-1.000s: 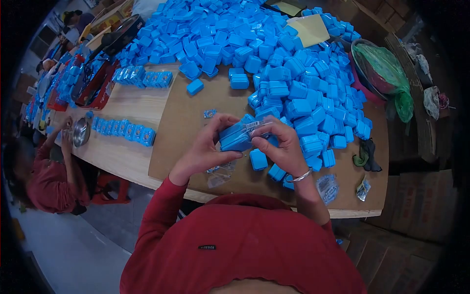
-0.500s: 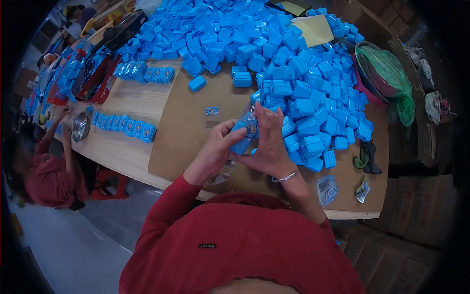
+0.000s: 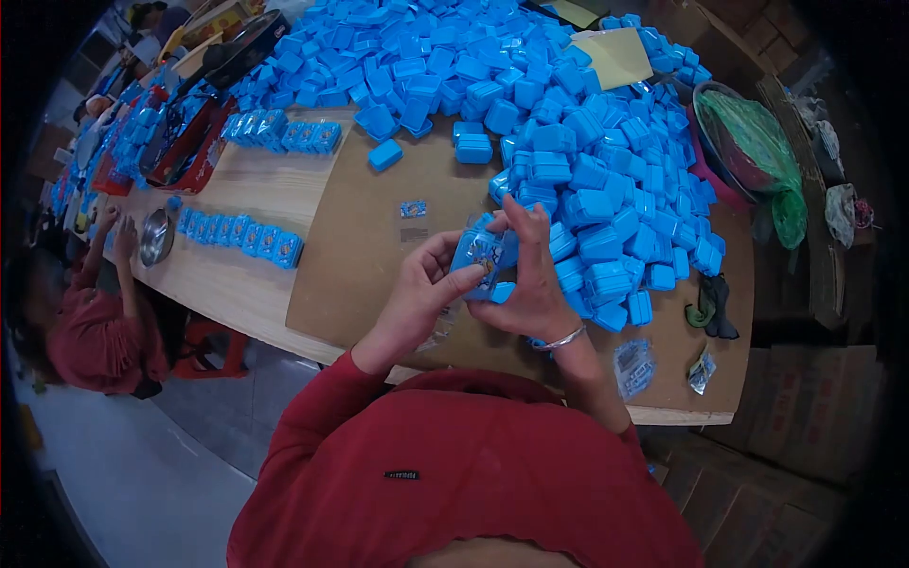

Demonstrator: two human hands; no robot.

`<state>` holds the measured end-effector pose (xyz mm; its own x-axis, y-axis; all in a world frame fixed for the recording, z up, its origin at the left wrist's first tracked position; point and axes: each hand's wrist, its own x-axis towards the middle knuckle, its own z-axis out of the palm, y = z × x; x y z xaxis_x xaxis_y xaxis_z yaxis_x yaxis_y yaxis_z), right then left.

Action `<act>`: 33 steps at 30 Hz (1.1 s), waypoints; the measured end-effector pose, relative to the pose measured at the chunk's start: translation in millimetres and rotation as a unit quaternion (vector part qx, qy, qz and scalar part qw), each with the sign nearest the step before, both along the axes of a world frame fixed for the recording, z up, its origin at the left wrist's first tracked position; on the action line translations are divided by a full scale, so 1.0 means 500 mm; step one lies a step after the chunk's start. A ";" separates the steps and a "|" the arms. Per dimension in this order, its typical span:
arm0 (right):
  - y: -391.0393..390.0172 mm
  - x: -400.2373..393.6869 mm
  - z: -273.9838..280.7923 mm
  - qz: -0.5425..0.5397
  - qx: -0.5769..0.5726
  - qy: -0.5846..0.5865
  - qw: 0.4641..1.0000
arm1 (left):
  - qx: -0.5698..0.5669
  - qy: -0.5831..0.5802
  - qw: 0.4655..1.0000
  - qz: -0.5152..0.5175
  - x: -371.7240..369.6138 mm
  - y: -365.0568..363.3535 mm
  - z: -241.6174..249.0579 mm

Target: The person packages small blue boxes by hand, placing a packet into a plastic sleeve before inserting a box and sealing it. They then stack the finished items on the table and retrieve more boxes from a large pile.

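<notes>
Apparently both hands are at one small blue plastic box in a clear printed wrapper point(image 3: 478, 259), held up over the brown board point(image 3: 369, 227) near its front edge. The left hand point(image 3: 417, 298) is closed on the box, its thumb pressed across the printed face and its fingers mostly hidden behind. The right hand point(image 3: 532, 284) is cupped at the box's other side, index finger raised and thumb low; whether it grips is hard to make out, and the wrapper's edges blur into its fingers.

Beyond the hands lies a large heap of blue plastic boxes point(image 3: 592, 208), cut off by the top of the view. A flat clear packet with a blue label point(image 3: 414, 208) lies left of the heap; more clear plastic point(image 3: 440, 331) is partly covered by the left hand. At right, a green plastic bag point(image 3: 748, 133) hides much of the bowls under it. Farther left, wrapped blue packs point(image 3: 241, 237) stand in a row beside a shiny metal bowl point(image 3: 155, 237). Past that, a co-worker point(image 3: 104, 331) sits, the face too dark to tell.
</notes>
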<state>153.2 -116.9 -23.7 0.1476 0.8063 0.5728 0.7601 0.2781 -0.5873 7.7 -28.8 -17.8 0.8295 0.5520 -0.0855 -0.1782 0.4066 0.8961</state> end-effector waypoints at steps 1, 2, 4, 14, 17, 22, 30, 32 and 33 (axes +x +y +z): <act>-0.004 0.000 0.004 0.000 -0.004 0.000 1.000 | -0.005 0.003 1.000 -0.005 -0.005 -0.003 -0.001; -0.006 -0.001 0.005 0.001 -0.008 0.000 1.000 | -0.009 0.007 1.000 -0.009 -0.010 -0.006 -0.002; -0.005 -0.004 0.002 0.005 -0.002 0.010 1.000 | -0.021 0.011 1.000 -0.007 -0.019 -0.007 -0.004; 0.042 -0.035 -0.043 0.018 -0.005 0.025 1.000 | -0.048 0.032 0.998 -0.003 -0.057 0.029 -0.017; 0.076 -0.047 -0.054 0.034 -0.092 0.018 0.995 | 0.028 0.126 0.987 0.091 -0.085 0.108 -0.084; 0.170 -0.072 -0.097 0.062 -0.135 -0.011 0.989 | 0.072 0.210 0.960 0.172 -0.137 0.231 -0.172; 0.411 -0.150 -0.130 0.108 -0.115 0.034 0.987 | 0.004 0.080 0.947 0.311 -0.177 0.244 -0.137; 0.496 -0.152 -0.133 0.088 -0.093 0.012 0.992 | 0.123 0.083 0.910 0.386 -0.192 0.229 -0.139; 0.546 -0.149 -0.134 0.076 -0.080 0.001 0.994 | 0.185 0.084 0.884 0.420 -0.198 0.221 -0.143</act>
